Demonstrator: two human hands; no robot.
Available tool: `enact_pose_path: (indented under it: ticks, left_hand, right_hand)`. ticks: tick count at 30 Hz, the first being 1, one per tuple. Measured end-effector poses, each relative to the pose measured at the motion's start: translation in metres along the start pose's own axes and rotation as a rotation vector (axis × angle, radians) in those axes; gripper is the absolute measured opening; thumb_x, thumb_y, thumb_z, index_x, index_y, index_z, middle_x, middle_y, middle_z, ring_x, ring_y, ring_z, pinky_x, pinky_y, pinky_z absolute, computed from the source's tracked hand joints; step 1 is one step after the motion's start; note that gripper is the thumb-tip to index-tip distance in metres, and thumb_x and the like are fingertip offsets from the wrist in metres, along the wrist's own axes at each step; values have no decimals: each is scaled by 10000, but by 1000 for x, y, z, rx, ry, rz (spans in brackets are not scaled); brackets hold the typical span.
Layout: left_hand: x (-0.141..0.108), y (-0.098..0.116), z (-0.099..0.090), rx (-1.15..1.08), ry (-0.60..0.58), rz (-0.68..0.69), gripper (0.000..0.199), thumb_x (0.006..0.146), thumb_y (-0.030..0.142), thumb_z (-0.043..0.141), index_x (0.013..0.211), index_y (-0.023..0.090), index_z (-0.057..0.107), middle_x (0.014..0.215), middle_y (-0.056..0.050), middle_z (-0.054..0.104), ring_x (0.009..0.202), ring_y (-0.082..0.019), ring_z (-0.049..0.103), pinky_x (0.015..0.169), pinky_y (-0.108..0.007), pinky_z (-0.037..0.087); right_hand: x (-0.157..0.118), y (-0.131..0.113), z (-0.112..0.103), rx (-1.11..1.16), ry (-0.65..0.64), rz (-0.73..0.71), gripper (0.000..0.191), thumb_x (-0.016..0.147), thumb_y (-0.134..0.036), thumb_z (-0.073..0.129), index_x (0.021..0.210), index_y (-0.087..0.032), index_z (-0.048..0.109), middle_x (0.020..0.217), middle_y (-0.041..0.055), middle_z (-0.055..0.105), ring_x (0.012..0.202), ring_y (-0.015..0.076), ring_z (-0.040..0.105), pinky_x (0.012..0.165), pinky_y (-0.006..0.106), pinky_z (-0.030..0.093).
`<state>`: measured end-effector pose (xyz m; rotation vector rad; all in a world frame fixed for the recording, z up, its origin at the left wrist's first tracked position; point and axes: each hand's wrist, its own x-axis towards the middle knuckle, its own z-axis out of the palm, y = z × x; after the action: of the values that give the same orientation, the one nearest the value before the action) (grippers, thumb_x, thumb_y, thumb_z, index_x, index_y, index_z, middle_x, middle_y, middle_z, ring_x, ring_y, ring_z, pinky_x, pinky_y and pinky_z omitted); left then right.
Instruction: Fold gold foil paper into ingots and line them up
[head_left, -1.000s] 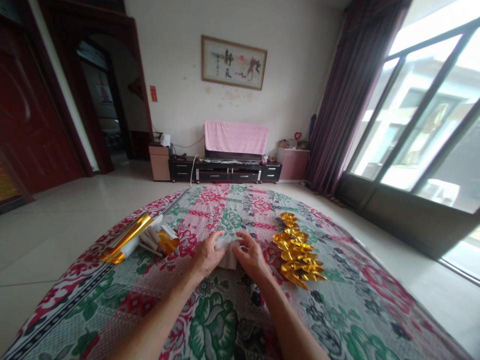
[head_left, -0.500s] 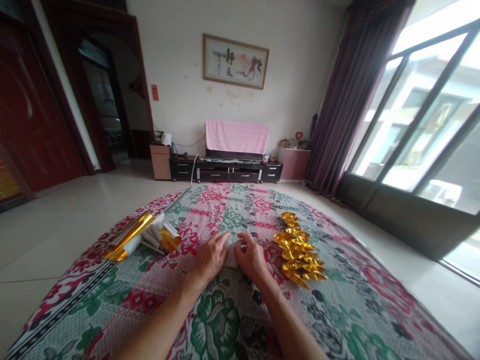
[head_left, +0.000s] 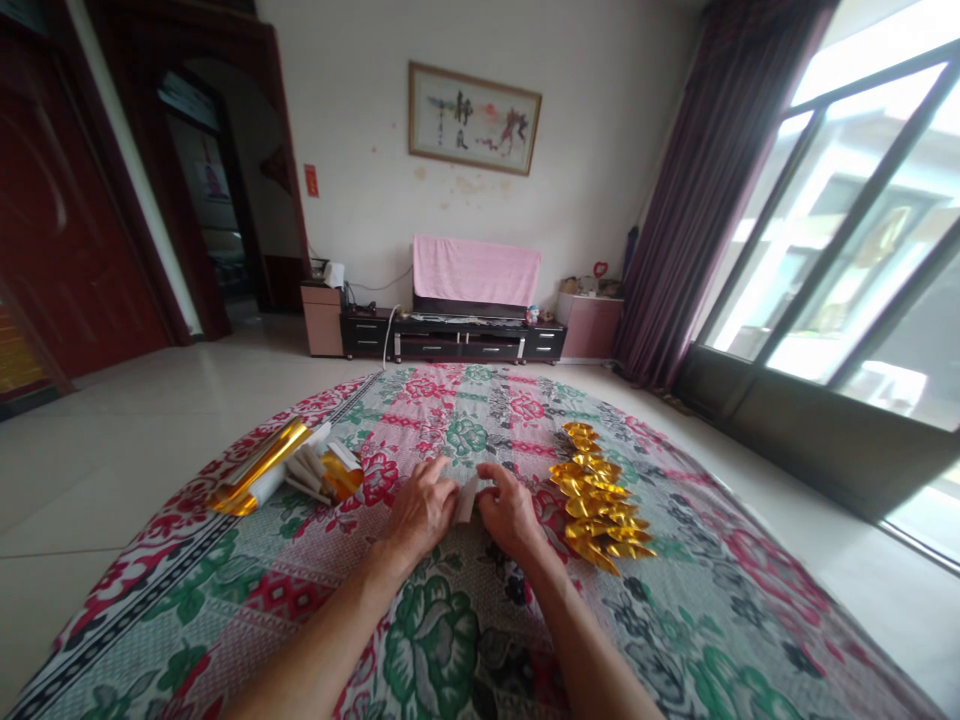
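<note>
Between my two hands a small pale folded paper (head_left: 466, 500) stands just above the flowered cloth. My left hand (head_left: 426, 503) has its fingers bent against the paper's left side. On the other side, the curled fingers of my right hand (head_left: 507, 506) touch the paper's right edge. To the right lies a row of folded gold paper pieces (head_left: 600, 500), overlapping one another. At the left are a gold foil roll (head_left: 262, 470) and a bundle of pale folded strips (head_left: 311, 472) with some gold paper beside it.
The flowered cloth (head_left: 431, 640) covers the round surface under my hands. Beyond it stand a low black cabinet (head_left: 457, 347) and a pink cloth (head_left: 476, 270) over a dark object. A purple curtain (head_left: 682, 200) hangs by the windows at right.
The pale paper between my hands looks narrower and more upright than before. My fingers have shifted slightly around it.
</note>
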<state>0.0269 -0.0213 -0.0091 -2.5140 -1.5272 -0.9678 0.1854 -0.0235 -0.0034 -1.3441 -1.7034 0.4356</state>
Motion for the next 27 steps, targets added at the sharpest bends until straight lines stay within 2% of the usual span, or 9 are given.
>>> enact_pose_path:
  ticks: [3,8,12,16,22,27]
  left_hand:
    - [0,2,-1,-1,-34,7,243,860,197,432,776,177,659,1086,-84,557,964,-200,507,858,-325,430]
    - [0,2,1,-35,-93,0,272,874,192,404,740,168,639,850,-60,567,843,-165,524,777,-279,427]
    - [0,1,1,-81,-100,-12,267,873,190,402,748,172,637,817,-50,552,816,-152,527,755,-263,421]
    - [0,1,-1,-129,-94,-16,210,849,224,459,774,177,649,836,-50,560,849,-158,530,791,-271,421]
    - [1,2,-1,-136,-96,-20,165,819,231,505,798,189,664,827,-49,571,863,-169,526,801,-286,426]
    - [1,2,-3,-149,-135,-19,183,819,235,502,786,209,679,854,-43,576,874,-167,526,806,-284,425]
  right_hand:
    - [0,3,3,20,11,-76,475,620,-59,407,1044,-182,581,1017,53,633,789,141,606,774,270,476]
    - [-1,6,5,6,10,-140,436,623,-53,406,996,-183,589,965,45,622,750,131,603,726,254,478]
    - [-2,5,5,32,15,-154,405,627,-49,418,969,-184,588,935,39,611,719,122,600,702,244,476]
    - [-2,2,4,52,20,-203,404,619,-42,391,928,-187,607,973,48,609,764,124,586,726,239,467]
    - [-3,-2,0,55,63,-11,361,640,-121,422,951,-198,587,907,28,638,741,141,579,712,252,476]
    - [-3,-4,1,95,62,27,338,632,-147,435,931,-199,584,898,20,643,689,127,588,698,245,482]
